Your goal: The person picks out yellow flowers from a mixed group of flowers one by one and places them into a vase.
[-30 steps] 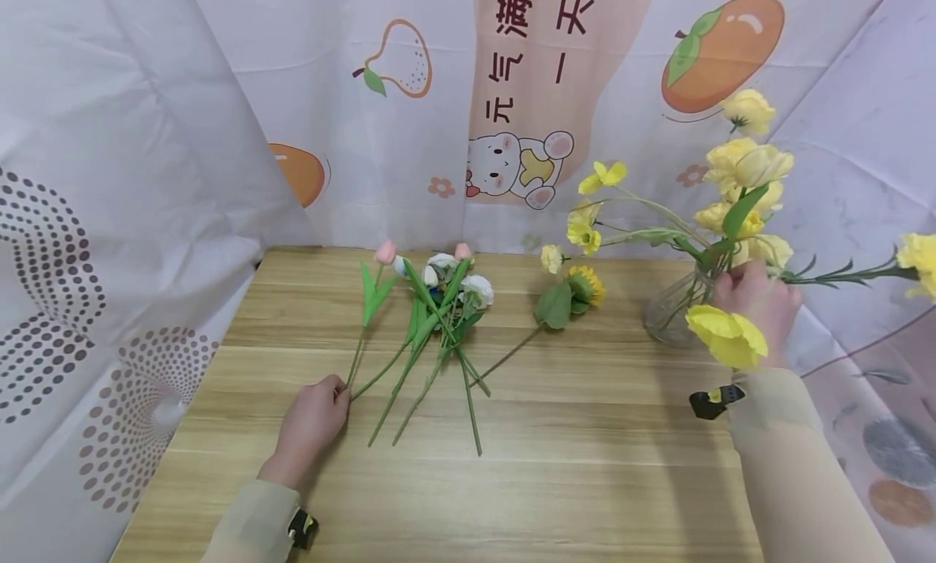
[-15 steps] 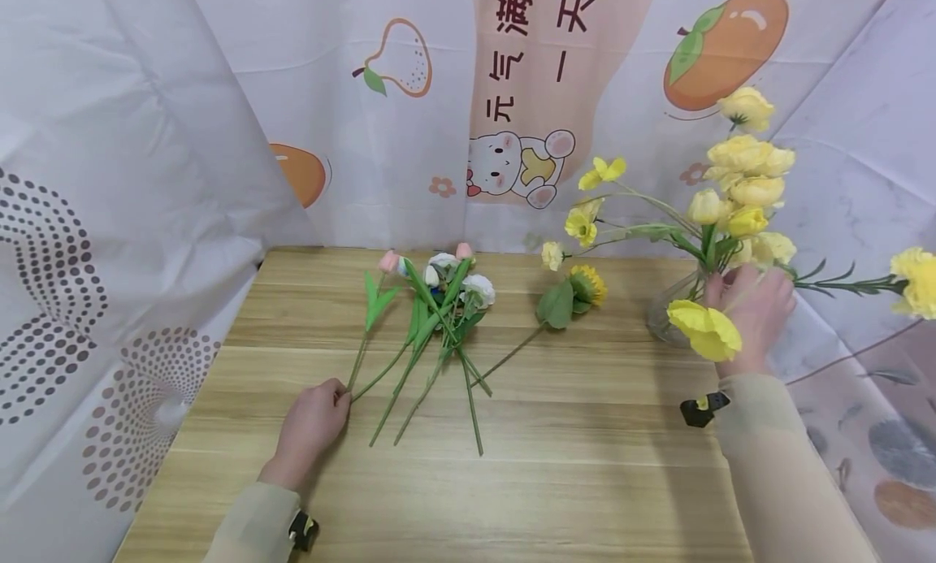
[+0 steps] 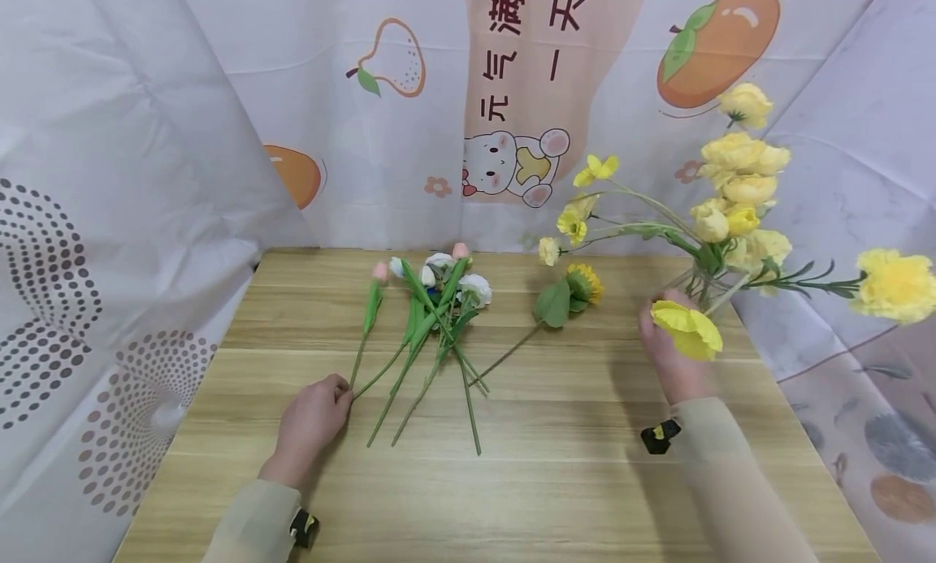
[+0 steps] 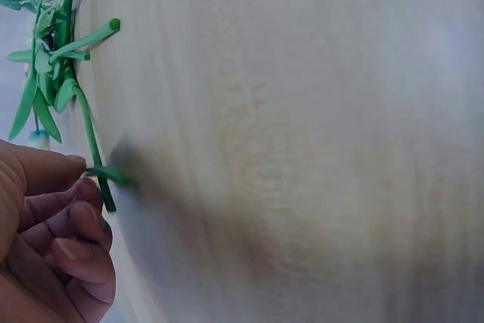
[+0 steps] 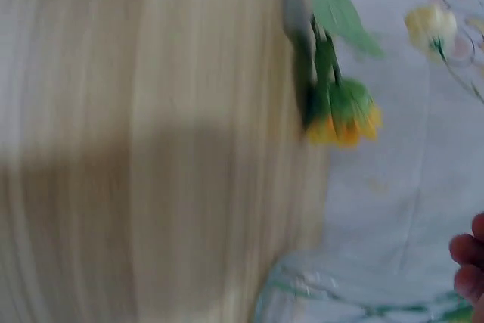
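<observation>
My left hand pinches the lower stem of a pink tulip at the table's left. In the left wrist view the stem's cut end pokes past the thumb and finger, crossing another stem. My right hand is beside the glass vase at the right, partly covered by a drooping yellow poppy. Only its fingertips show at the right wrist view's edge, loosely bent, with nothing seen between them. Pale yellow flowers stand in the vase, and a yellow carnation leans out right.
Mid-table lies a crossed heap of green stems with white flowers and another pink tulip. A sunflower lies between heap and vase. Thin yellow blooms arch left from the vase. A printed curtain backs the table.
My right hand has left the stems at the vase's mouth and moved left and down. The carnation and poppy have swung left. The held tulip has turned in my left hand, its leaves now edge-on.
</observation>
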Tool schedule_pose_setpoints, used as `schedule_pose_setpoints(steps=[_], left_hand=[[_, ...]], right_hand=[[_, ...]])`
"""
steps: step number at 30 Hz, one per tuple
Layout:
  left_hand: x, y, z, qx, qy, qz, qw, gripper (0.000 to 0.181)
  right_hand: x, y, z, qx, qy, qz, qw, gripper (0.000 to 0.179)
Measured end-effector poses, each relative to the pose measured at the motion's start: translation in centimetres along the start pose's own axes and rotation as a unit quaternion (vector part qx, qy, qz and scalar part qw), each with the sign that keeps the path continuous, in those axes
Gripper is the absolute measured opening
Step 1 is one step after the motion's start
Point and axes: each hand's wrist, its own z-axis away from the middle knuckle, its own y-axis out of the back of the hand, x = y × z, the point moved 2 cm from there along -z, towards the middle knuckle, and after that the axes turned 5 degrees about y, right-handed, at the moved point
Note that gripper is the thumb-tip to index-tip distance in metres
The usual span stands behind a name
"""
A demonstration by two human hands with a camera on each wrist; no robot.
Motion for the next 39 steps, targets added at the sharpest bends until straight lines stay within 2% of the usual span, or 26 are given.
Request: schedule_pose_setpoints(steps=[2,4,7,9,11,18,24,32,39], left_hand=[[0.2,0.2,-0.2,0.004,-0.002,-0.001,1.0000,0.018],[0.4,0.4,-0.3,0.010,-0.006,-0.003,0.9999,0.021],[0.6,0.8,-0.4,0.024,-0.016,-0.011,0.9995,0.028],[0.6,0.9,-0.5,0.027,-0.022,-0.019,0.9992,0.035],[0.6,1.1,-0.6,0.025,-0.026,-0.027,0.9990,0.041],[0.3,1.3,-1.2,0.009,-0.020,-0.040,0.9990,0.054],[-0.8,1.8,-1.4,-0.006,-0.012,-0.059,0.9981,0.060],[-2.9,1.3,-2.0,-0.057,0.021,-0.074,0.9954,0.073],[-3.2,1.4,-2.0,-0.081,0.032,-0.077,0.9932,0.077]], right_hand=[[-0.7,-1.0,0.3,-0.069,-0.016,-0.012,0.9974,0.013],[-1.2,-2.0,0.7,-0.120,-0.035,-0.010,0.9920,0.020],[-2.0,-3.2,1.1,-0.160,-0.016,0.003,0.9870,0.022],[-2.6,-3.9,1.1,-0.132,0.021,0.028,0.9907,0.020],[-3.3,-4.6,1.2,-0.125,0.049,0.036,0.9903,0.018],[-5.3,-6.7,1.9,-0.186,0.093,0.014,0.9782,0.021],[-6.7,-8.4,2.9,-0.214,0.148,0.003,0.9656,0.024],[-8.6,-9.7,3.8,-0.274,0.164,0.015,0.9477,0.041],[-9.5,-10.4,4.6,-0.324,0.163,-0.004,0.9320,0.049]])
